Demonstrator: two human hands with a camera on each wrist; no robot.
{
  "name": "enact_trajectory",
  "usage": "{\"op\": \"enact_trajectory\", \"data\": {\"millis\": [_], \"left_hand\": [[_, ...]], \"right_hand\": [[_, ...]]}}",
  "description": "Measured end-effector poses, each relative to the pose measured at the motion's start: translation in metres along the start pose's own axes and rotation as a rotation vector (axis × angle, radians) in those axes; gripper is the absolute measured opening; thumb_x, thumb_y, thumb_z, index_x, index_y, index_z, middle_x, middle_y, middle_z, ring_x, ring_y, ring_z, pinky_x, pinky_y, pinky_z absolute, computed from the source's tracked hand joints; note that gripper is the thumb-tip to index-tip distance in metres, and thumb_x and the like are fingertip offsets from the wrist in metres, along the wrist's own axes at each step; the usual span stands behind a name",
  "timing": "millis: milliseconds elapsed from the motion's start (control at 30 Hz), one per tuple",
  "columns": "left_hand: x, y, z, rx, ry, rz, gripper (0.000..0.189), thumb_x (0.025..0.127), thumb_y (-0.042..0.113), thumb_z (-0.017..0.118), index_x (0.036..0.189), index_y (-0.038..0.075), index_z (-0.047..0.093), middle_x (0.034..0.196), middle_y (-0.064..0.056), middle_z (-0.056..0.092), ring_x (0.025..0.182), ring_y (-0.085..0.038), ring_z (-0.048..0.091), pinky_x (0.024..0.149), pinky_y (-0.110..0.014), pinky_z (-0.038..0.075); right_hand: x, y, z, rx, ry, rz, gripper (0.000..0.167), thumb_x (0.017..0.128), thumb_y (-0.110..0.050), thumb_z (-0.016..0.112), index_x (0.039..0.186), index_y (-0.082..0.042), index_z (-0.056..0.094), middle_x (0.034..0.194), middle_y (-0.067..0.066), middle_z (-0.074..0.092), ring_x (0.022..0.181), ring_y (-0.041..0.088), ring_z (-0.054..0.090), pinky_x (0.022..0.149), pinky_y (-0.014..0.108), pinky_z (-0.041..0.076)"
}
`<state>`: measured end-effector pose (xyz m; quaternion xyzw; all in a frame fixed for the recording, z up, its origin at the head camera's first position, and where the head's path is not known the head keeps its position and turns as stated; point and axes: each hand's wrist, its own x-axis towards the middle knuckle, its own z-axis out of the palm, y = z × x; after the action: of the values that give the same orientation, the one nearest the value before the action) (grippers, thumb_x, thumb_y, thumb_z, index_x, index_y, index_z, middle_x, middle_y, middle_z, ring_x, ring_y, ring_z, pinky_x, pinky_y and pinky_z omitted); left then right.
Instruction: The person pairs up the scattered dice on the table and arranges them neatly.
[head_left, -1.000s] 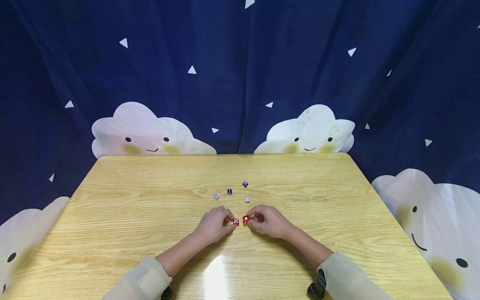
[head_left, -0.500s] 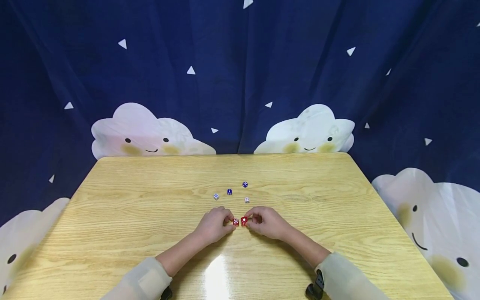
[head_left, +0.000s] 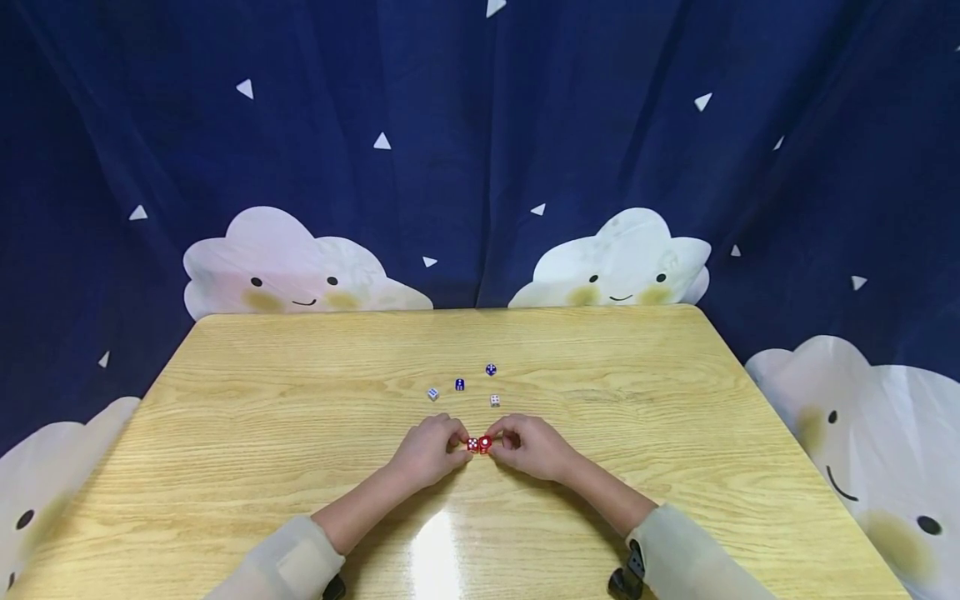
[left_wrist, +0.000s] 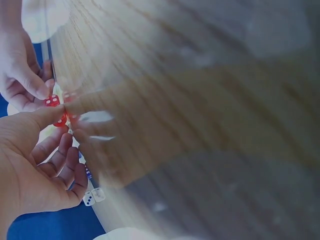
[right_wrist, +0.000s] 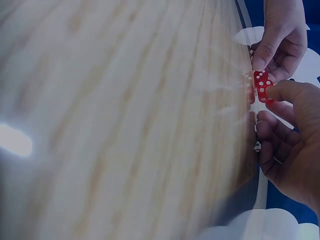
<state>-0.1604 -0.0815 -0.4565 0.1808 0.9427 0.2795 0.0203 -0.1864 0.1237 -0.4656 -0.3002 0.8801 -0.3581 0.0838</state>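
Observation:
At the middle of the table my left hand [head_left: 429,448] pinches a red die [head_left: 472,445] between thumb and fingertips. Facing it, my right hand [head_left: 534,446] pinches a second red die [head_left: 485,443] the same way. Side by side, the two red dice meet or nearly meet in the head view. White pips show on their tops, five on the left one and a single large one on the right. From the right wrist, the right hand's red die [right_wrist: 265,94] appears close against the other, partly covered by fingertips.
Beyond the hands lie two blue dice, one [head_left: 460,384] nearer and one [head_left: 491,369] farther back. Two white dice, one left [head_left: 432,393] and one right [head_left: 495,401], rest closer in. A dark blue curtain [head_left: 480,150] hangs behind the wooden table [head_left: 262,400].
My right hand has slid left with its red die, closing the gap to the other red die. The left hand and its die have stayed in place.

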Motion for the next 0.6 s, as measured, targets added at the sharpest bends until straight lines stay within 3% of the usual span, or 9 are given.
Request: {"op": "enact_trajectory", "data": {"millis": [600], "left_hand": [[0.0003,-0.0007,-0.0012,-0.010,-0.006,0.004,0.018,0.079,0.023,0.074,0.086,0.009,0.065,0.076,-0.001,0.053,0.071,-0.013,0.045,0.059,-0.027,0.037]], "right_hand": [[0.0023,0.0021,0.0019,0.000,-0.010,0.033,0.016,0.083,-0.019,0.069,0.098,-0.013,0.067,0.065,-0.009,0.051,0.056,0.000,0.042,0.050,0.017,0.037]]}}
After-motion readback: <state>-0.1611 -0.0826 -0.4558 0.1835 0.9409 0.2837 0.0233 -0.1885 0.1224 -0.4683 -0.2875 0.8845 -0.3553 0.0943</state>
